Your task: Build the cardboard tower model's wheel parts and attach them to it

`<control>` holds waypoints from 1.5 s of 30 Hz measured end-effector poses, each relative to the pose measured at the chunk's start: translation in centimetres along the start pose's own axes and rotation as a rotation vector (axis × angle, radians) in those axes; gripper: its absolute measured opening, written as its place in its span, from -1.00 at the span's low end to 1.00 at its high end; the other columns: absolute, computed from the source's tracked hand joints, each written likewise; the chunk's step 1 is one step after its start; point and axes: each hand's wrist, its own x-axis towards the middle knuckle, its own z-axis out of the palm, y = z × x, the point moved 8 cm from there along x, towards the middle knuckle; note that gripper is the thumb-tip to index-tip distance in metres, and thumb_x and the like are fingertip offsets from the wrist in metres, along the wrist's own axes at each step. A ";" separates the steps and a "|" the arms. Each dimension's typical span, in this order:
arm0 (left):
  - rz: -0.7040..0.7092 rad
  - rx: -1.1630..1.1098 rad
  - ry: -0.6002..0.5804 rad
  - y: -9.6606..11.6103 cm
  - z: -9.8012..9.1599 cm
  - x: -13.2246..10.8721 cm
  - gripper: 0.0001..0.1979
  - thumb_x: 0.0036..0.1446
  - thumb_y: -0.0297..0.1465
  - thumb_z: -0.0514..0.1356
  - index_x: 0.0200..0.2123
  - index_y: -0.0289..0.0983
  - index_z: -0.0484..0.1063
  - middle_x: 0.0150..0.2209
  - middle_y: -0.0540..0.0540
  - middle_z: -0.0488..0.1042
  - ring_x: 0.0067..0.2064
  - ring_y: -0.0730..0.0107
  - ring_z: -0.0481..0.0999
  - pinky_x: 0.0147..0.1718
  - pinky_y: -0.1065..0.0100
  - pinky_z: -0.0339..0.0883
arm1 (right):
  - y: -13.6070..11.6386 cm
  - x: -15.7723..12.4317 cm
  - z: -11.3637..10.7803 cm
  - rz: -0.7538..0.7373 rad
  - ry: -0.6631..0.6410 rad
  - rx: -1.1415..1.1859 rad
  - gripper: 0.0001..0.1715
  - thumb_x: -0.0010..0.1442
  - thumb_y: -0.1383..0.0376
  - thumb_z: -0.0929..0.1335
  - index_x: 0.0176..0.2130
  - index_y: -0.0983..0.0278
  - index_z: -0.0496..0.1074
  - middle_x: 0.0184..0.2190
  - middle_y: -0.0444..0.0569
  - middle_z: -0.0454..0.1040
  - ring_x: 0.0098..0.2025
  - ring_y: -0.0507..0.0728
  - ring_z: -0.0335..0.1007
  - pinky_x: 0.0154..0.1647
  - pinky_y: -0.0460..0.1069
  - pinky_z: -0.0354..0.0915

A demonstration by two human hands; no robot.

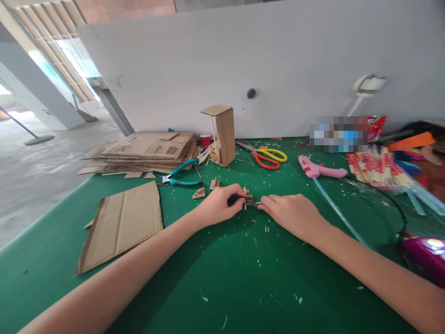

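"Green covers the table (278,287), and a pale board (194,74) stands along its far side. Where are the hands?"

"Both are near the middle. The left hand (222,202) pinches a small cardboard piece (249,198) between thumb and forefinger, with a thin pale stick (245,207) standing across it. Something dark shows in that grip too; I can't tell what."

"And the right hand (290,211)?"

"Just to the right, fingertips gathered on the end of a slim grey strip (254,203), metal by its look, that reaches the cardboard piece."

"What lies around them?"

"Two cardboard scraps (199,193) just beyond the left hand, then teal-handled pliers (182,174) farther left. A cardboard model (225,139) with a flat roof stands at the far side, scissors (266,157) with red and yellow handles to its right."

"Anything else?"

"On the left, a bare cardboard sheet (125,222), with a cardboard stack (149,148) beyond it. On the right, a pink glue gun (321,171). Pale shavings (259,262) dot the near side."
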 end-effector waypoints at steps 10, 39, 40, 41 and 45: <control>-0.005 0.032 0.001 0.1 -0.2 -0.1 -0.89 0.14 -0.42 0.08 -0.25 -0.25 0.37 -0.15 -0.05 0.53 -0.14 0.37 0.51 -0.15 0.35 0.36 | -0.2 0.0 0.0 -0.028 0.017 0.035 -0.63 0.32 0.18 0.15 -0.42 0.27 0.32 -0.58 -0.14 0.44 -0.64 0.01 0.28 -0.60 -0.02 -0.27; 0.010 -0.069 -0.036 -0.1 0.3 0.2 -0.82 0.14 -0.37 0.13 -0.18 -0.25 0.44 -0.14 -0.08 0.53 -0.03 0.34 0.48 -0.04 0.34 0.35 | 0.2 0.2 -0.1 0.027 0.021 0.060 -0.61 0.32 0.17 0.15 -0.43 0.26 0.35 -0.58 -0.13 0.45 -0.61 0.01 0.31 -0.59 -0.03 -0.27; 0.009 -0.067 -0.034 -0.2 0.3 0.2 -0.82 0.14 -0.36 0.14 -0.19 -0.25 0.43 -0.14 -0.08 0.53 -0.03 0.35 0.48 -0.05 0.35 0.35 | 0.1 0.3 0.0 0.011 0.000 0.070 -0.62 0.31 0.16 0.15 -0.42 0.26 0.35 -0.57 -0.14 0.46 -0.62 0.01 0.31 -0.59 -0.03 -0.27; 0.009 -0.065 -0.032 -0.2 0.2 0.2 -0.83 0.15 -0.37 0.13 -0.20 -0.25 0.43 -0.14 -0.08 0.53 -0.03 0.36 0.48 -0.06 0.36 0.35 | 0.0 0.3 0.1 -0.011 -0.023 0.082 -0.64 0.31 0.16 0.17 -0.41 0.25 0.35 -0.56 -0.15 0.47 -0.62 0.01 0.30 -0.59 -0.03 -0.27; 0.041 -0.044 -0.027 0.1 0.2 0.2 -0.86 0.16 -0.43 0.09 -0.22 -0.25 0.42 -0.16 -0.06 0.53 -0.04 0.37 0.49 -0.08 0.37 0.35 | -0.2 0.4 0.1 -0.026 -0.025 0.069 -0.67 0.30 0.16 0.19 -0.42 0.23 0.35 -0.55 -0.17 0.47 -0.60 0.04 0.33 -0.59 -0.03 -0.28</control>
